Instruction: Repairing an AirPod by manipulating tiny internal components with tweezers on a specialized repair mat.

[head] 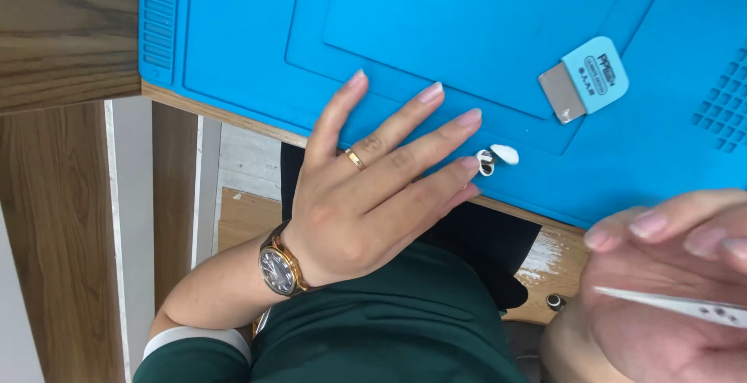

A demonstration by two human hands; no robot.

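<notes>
While the left hand [366, 188] is laid flat with its fingers spread and nothing held, the fingertips are seen resting on the near edge of a blue silicone work mat [436, 17], a gold ring worn on one finger and a dark-faced wristwatch [278, 269] with a gold case strapped at the wrist. Just beyond the index fingertip, on the mat's raised border, a small white earbud piece [504, 153] is found lying beside a tiny metal ring-shaped part [486, 163]; the two appear to touch. Farther onto the mat from these, a light-blue scraper tool [585, 79] with a short metal blade is set down on its own. At the mat's near right corner, the right hand [669, 274] is shown closed on a pair of white tweezers [673, 304], whose tips cannot be made out. Small grid compartments moulded into the mat's right side are partly visible, and their contents cannot be told. The mat is spread over a wooden table [66, 33], and a dark green garment [389, 328] is seen below the mat's edge.
</notes>
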